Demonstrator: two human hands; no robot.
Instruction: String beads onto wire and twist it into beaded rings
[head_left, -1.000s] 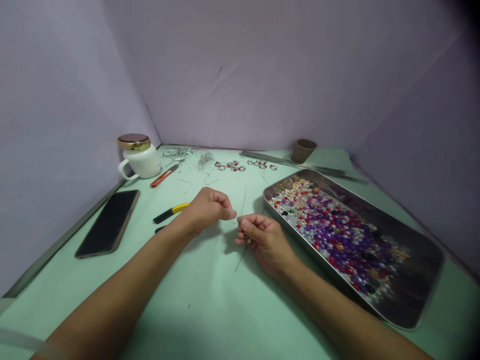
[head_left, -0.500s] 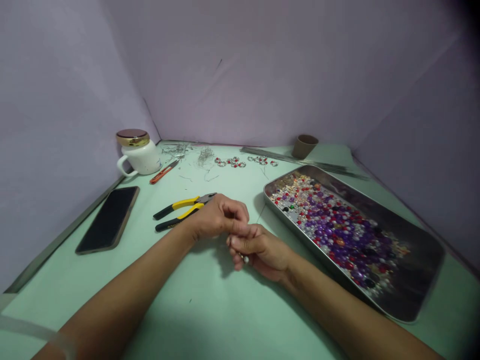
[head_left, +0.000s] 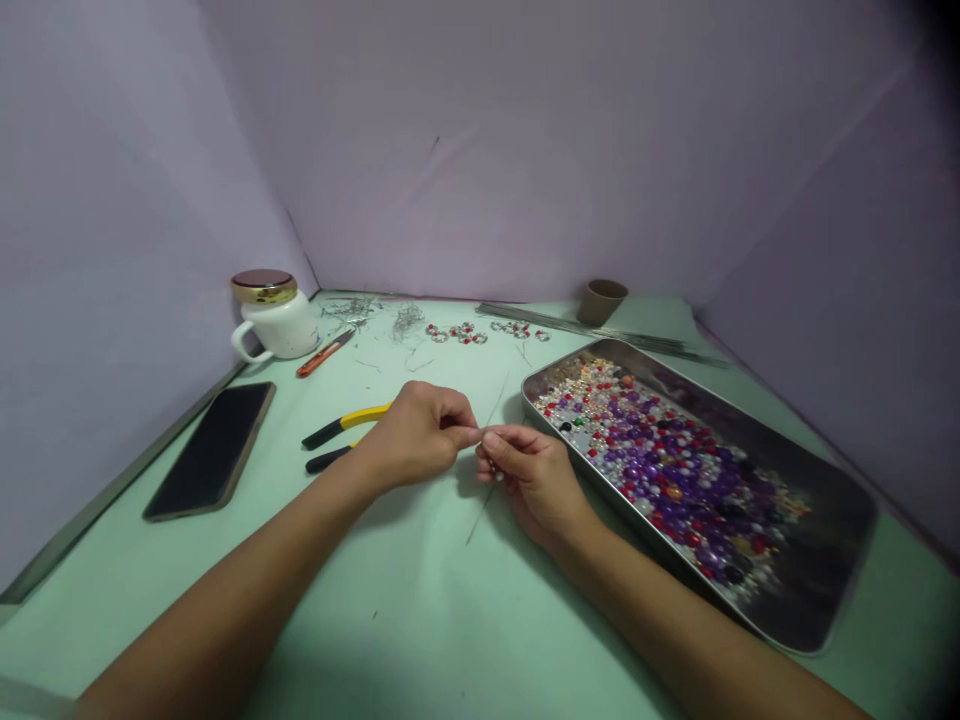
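Left hand (head_left: 420,435) and right hand (head_left: 534,478): fingers of both pinched shut on a thin, straight metal wire (head_left: 495,405), mid-table (head_left: 420,620). Steel tray (head_left: 817,590) at 3 o'clock holds glossy round beads (head_left: 675,470) in purple, red and pearl. Yellow-handled pliers (head_left: 346,422) at 9 o'clock, partly behind the left hand. Black slab phone (head_left: 210,450) beyond.

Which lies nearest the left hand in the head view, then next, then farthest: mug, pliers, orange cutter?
1. pliers, just left of the left hand, which pinches the wire.
2. orange cutter, farther back on the left.
3. mug, at the back left wall.
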